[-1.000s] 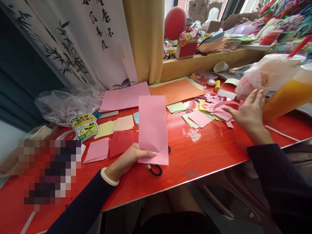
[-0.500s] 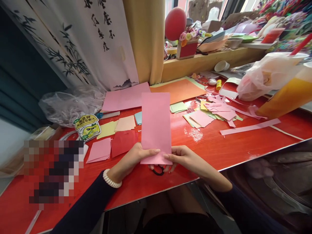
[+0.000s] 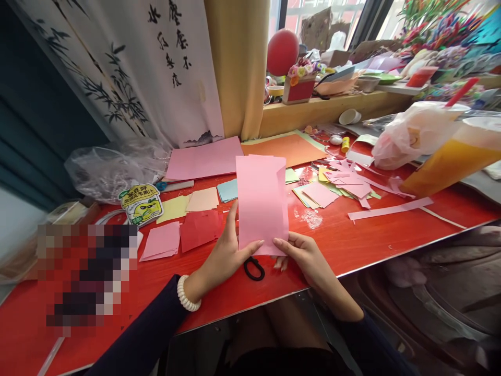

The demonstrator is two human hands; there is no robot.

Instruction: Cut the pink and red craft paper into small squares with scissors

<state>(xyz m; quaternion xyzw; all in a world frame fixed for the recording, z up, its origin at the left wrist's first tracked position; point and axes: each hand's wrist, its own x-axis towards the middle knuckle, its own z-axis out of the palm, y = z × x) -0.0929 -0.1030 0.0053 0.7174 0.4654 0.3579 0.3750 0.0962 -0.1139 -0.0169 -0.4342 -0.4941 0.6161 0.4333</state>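
Observation:
A tall sheet of pink paper (image 3: 261,203) is held upright above the red table (image 3: 313,261). My left hand (image 3: 230,243) grips its lower left edge, thumb in front and the other fingers along the side and behind. At the lower right corner, my right hand (image 3: 301,250) pinches the paper between thumb and fingers. Below the sheet shows one black handle loop of what look like scissors (image 3: 254,269); the rest is hidden behind the paper. Left of my hands lie red paper squares (image 3: 199,230) and pink paper squares (image 3: 160,241).
Pink paper scraps (image 3: 348,180) and a long pink strip (image 3: 391,208) lie to the right. Beyond them stand a bagged cup (image 3: 415,133) and a cup of orange drink (image 3: 457,162). Large pink sheets (image 3: 203,157) and orange sheets (image 3: 285,149) are at the back.
My right hand has come from the right side to the sheet's lower corner, leaving a pink strip on the table. My left hand has shifted up along the sheet's left edge.

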